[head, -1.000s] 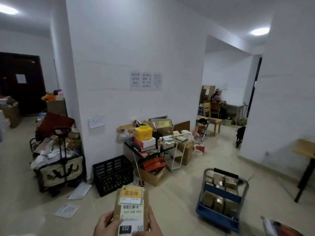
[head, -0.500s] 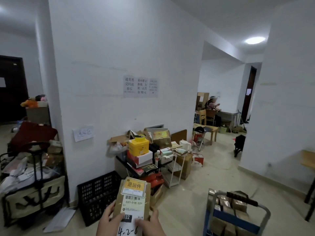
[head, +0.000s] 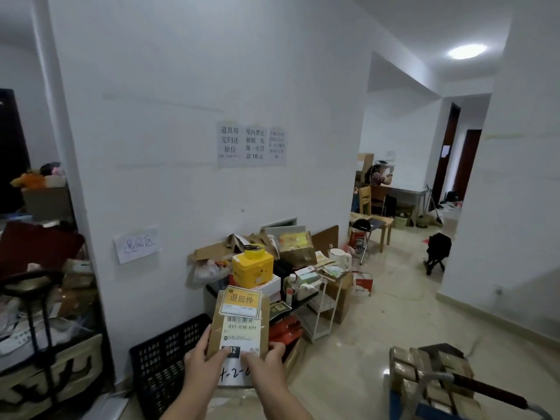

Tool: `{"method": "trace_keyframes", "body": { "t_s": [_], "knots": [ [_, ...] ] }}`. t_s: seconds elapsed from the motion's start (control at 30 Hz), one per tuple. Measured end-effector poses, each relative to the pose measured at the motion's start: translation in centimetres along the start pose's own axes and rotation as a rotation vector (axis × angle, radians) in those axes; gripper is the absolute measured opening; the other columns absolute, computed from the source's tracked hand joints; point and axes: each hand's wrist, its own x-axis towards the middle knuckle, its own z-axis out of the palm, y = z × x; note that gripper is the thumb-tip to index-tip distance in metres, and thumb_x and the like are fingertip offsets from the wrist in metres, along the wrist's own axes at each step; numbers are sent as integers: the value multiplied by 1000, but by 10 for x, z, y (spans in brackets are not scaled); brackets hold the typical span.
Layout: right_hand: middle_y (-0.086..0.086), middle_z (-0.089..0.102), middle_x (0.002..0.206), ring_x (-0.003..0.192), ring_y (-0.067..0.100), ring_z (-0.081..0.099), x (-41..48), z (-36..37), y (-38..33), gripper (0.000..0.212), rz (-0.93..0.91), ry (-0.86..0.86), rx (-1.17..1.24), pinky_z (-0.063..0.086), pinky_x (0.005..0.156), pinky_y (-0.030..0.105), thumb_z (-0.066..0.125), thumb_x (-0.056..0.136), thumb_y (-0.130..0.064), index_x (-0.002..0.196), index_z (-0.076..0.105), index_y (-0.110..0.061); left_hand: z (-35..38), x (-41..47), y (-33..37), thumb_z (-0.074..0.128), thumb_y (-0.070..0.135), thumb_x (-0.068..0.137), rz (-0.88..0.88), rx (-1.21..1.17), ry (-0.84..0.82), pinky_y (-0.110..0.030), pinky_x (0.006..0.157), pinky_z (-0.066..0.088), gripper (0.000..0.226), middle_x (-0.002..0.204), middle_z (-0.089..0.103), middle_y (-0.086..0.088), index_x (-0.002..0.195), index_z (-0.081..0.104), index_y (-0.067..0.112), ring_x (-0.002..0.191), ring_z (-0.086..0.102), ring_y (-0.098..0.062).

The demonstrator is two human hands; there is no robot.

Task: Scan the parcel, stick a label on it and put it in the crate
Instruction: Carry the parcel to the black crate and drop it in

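I hold a flat brown cardboard parcel point(head: 239, 328) upright in front of me with both hands. A yellow label point(head: 241, 300) sits on its top part, above a white shipping label with a barcode. My left hand point(head: 203, 363) grips its lower left edge, thumb across the label. My right hand point(head: 266, 363) grips its lower right edge. The black plastic crate point(head: 163, 359) stands on the floor against the white wall, just left of and below the parcel; my hands hide part of it.
A low table piled with boxes and a yellow box point(head: 253, 265) stands behind the parcel. A blue trolley of parcels point(head: 433, 380) is at the lower right. A loaded folding cart point(head: 45, 344) stands at the left. A person sits at a far desk point(head: 377, 177).
I have walked closer to the wall and the crate; both look larger. The parcel has risen in view and the trolley has slid to the lower right edge.
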Motion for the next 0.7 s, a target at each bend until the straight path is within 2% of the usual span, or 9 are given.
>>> {"method": "trace_keyframes", "body": {
  "t_s": [0.1, 0.2, 0.3, 0.37, 0.47, 0.6, 0.7],
  "knots": [
    [-3, 62, 102, 86, 11, 65, 42, 9, -7, 42, -15, -22, -23, 55, 68, 24, 61, 78, -12, 107, 32, -19, 7, 49, -8, 65, 19, 79, -74, 12, 56, -45, 94, 52, 70, 129, 53, -13, 141, 39, 39, 107, 61, -27],
    [-2, 63, 103, 84, 11, 66, 92, 18, -18, 43, -13, -66, -10, 57, 66, 23, 62, 78, -7, 106, 33, -22, 19, 78, 12, 62, 7, 84, -67, -16, 103, -45, 94, 53, 62, 124, 59, -14, 141, 45, 26, 102, 64, -29],
    [0, 64, 105, 89, 16, 68, 153, 28, -31, 46, -10, -102, 13, 60, 80, 33, 63, 74, -5, 106, 34, -23, 31, 126, 27, 60, 0, 86, -62, -45, 149, -43, 90, 53, 62, 116, 63, -16, 142, 43, 17, 94, 63, -30],
    [-3, 62, 101, 89, 14, 67, 194, 33, -44, 45, -21, -120, -3, 59, 82, 33, 64, 76, -6, 107, 36, -23, 41, 159, 38, 59, 0, 87, -59, -65, 172, -41, 84, 54, 63, 119, 64, -17, 144, 39, 17, 94, 63, -31],
    [-3, 63, 102, 89, 14, 66, 255, 44, -70, 46, -42, -164, -41, 58, 77, 31, 64, 77, -8, 111, 37, -24, 48, 212, 55, 55, 2, 89, -46, -102, 205, -33, 63, 55, 56, 108, 66, -10, 141, 43, 21, 82, 67, -25],
    [-14, 58, 88, 77, 1, 60, 318, 60, -95, 45, -106, -241, -90, 45, 55, 15, 64, 81, -10, 117, 39, -21, 51, 276, 68, 54, 4, 89, -38, -119, 280, -34, 67, 57, 51, 113, 67, -10, 134, 48, 26, 82, 69, -23],
    [-15, 59, 89, 80, 3, 60, 357, 78, -96, 45, -101, -275, -126, 46, 59, 18, 65, 80, -12, 116, 40, -22, 48, 311, 66, 52, 3, 89, -62, -131, 321, -32, 64, 57, 45, 114, 68, -11, 126, 54, 29, 85, 69, -23]
  ]
}}
